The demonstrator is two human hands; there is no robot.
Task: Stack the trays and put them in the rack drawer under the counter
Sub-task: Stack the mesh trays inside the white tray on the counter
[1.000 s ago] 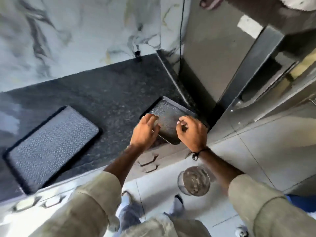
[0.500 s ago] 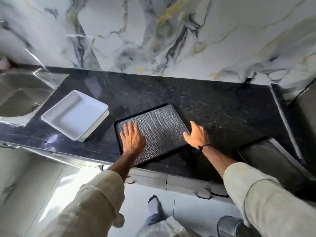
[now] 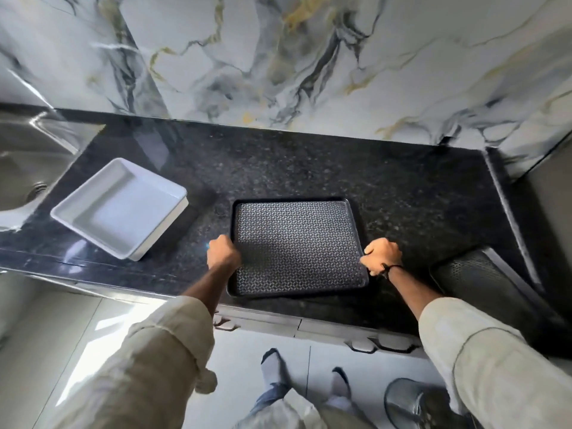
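Note:
A black tray with a patterned mat surface [image 3: 297, 243] lies at the front of the dark granite counter [image 3: 309, 168]. My left hand [image 3: 222, 252] is closed on its left rim and my right hand [image 3: 382, 255] is closed on its right rim. A second black patterned tray [image 3: 483, 283] lies at the counter's right end, partly behind my right sleeve. A white square tray [image 3: 119, 209] sits to the left, apart from the black one. Drawer handles [image 3: 382, 345] show under the counter edge.
A steel sink [image 3: 28, 168] is at the far left. The marble wall [image 3: 309, 57] backs the counter. A metal bin [image 3: 411, 404] stands on the floor at lower right, beside my feet [image 3: 275, 366].
The view swung left from the right-end tray to the middle tray. My hands went from lying flat on and beside that tray to gripping its two side rims.

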